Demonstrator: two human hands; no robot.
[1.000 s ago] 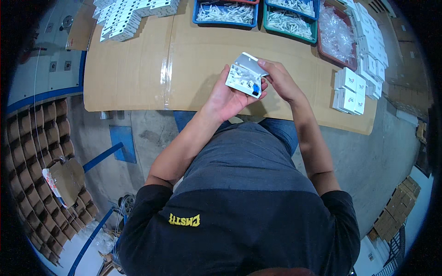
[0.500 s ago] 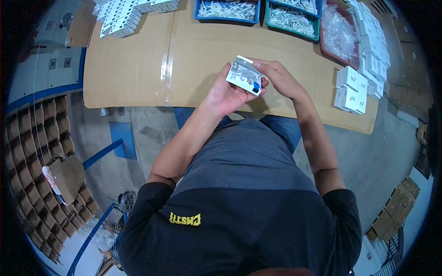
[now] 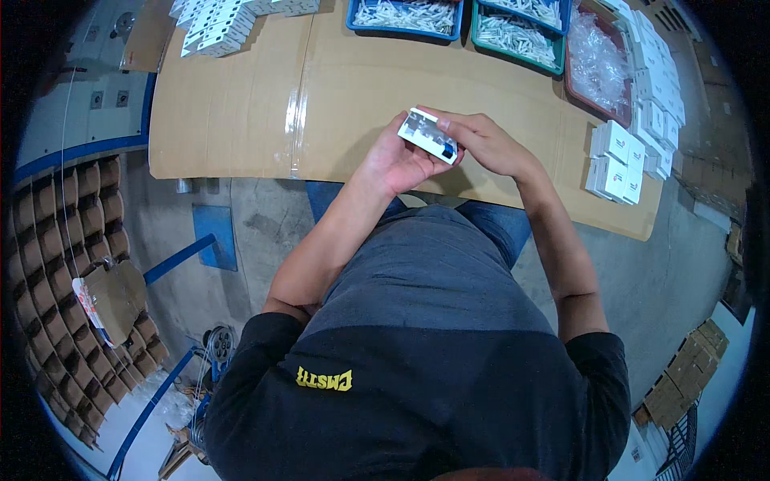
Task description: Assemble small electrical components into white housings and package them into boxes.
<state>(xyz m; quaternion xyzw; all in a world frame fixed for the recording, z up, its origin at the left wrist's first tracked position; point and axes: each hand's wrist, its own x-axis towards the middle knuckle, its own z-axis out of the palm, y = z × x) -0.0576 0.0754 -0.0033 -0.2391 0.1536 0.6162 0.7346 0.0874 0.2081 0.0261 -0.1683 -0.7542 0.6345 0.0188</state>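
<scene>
Over the near part of the table I hold a small white box-shaped device (image 3: 429, 138) with a grey, uneven face and a dark blue piece at its near right corner. My left hand (image 3: 388, 163) is palm up, with its fingers and thumb cradling the device from below and from the left. My right hand (image 3: 495, 147) reaches over from the right. Its thumb rests on the device's grey face and its fingers lie along the far edge. The device is tilted, and the right hand covers part of its far right side.
Brown cardboard (image 3: 224, 120) covers the table. White boxes stand stacked at the far left (image 3: 220, 30) and right (image 3: 616, 163). At the back are a blue tray (image 3: 405, 34) and a green tray (image 3: 513, 50) of small white parts, and a reddish tray (image 3: 592, 101) of clear plastic pieces.
The device has tipped so that less of its grey face shows. My right hand has closed in, its thumb now on that face. The whole view has shifted slightly.
</scene>
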